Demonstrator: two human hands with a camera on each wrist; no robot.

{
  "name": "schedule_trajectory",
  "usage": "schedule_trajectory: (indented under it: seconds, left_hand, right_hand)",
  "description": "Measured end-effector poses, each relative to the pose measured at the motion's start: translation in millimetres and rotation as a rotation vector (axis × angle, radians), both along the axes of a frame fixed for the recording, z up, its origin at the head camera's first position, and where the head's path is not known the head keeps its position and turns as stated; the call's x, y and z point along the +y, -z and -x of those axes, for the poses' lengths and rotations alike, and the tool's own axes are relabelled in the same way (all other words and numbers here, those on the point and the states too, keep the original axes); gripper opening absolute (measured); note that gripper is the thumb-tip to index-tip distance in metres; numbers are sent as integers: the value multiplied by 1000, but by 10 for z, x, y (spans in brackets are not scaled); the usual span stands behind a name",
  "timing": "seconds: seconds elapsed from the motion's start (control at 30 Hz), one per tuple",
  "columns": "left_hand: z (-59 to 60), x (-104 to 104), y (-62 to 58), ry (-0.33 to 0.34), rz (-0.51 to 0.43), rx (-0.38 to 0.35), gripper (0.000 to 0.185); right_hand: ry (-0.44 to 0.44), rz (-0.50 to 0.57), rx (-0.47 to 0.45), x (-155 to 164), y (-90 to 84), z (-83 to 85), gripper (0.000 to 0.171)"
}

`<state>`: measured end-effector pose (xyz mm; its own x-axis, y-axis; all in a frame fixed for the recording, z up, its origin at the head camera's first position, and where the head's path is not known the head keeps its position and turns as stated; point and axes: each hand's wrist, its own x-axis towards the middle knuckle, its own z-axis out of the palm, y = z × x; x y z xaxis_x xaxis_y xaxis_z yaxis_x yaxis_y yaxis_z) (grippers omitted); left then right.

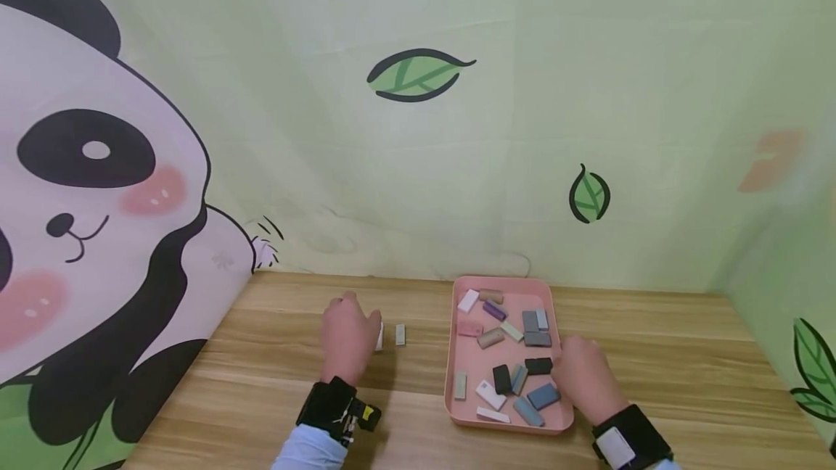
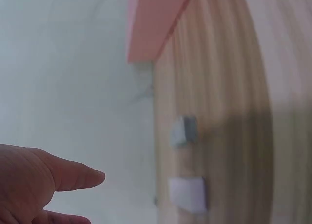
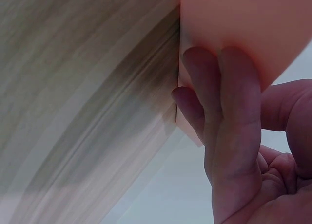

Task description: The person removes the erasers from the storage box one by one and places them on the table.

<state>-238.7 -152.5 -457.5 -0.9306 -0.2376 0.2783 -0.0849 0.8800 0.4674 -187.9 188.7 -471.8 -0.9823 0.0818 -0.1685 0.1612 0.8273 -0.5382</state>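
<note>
My left hand [image 1: 349, 339] is over the table left of the pink tray [image 1: 564, 423], its thumb stretched out and nothing seen between thumb and fingers. Right beside it are a small white block [image 1: 379, 337], partly hidden by the hand in the head view, and a grey-green block [image 1: 400, 335]. Both blocks show apart in the left wrist view, white [image 2: 188, 194] and grey [image 2: 184, 131]. At the tray's right side my right hand [image 1: 588, 376] grips the wall. Its fingers [image 3: 239, 92] lie along the outside of the tray [image 3: 234, 19], with the thumb behind them.
Several small blocks lie loose in the tray, among them a black one [image 1: 502, 379], a blue one [image 1: 543, 396], a purple one [image 1: 493, 310] and a pink one [image 1: 469, 328]. A printed curtain [image 1: 418, 187] hangs along the back edge of the wooden table [image 1: 679, 361].
</note>
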Motion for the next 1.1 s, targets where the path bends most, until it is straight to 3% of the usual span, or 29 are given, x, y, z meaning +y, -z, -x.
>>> schedule_trajectory:
  seconds: [0.3, 0.53, 0.8, 1.1]
  left_hand:
    - [-105, 517, -179, 104, -36, -8, 56]
    - [-231, 997, -250, 212, -97, -98, 59]
    - [-347, 1400, -94, 396, -69, -131, 50]
    - [-439, 1648, 52, 515, -3, -275, 40]
  right_hand:
    - [-10, -2, 10, 19, 12, 1, 10]
    - [15, 19, -23, 14, -5, 4, 14]
    - [15, 29, -33, 20, -10, 10, 16]
    - [12, 35, -27, 33, 1, 15, 16]
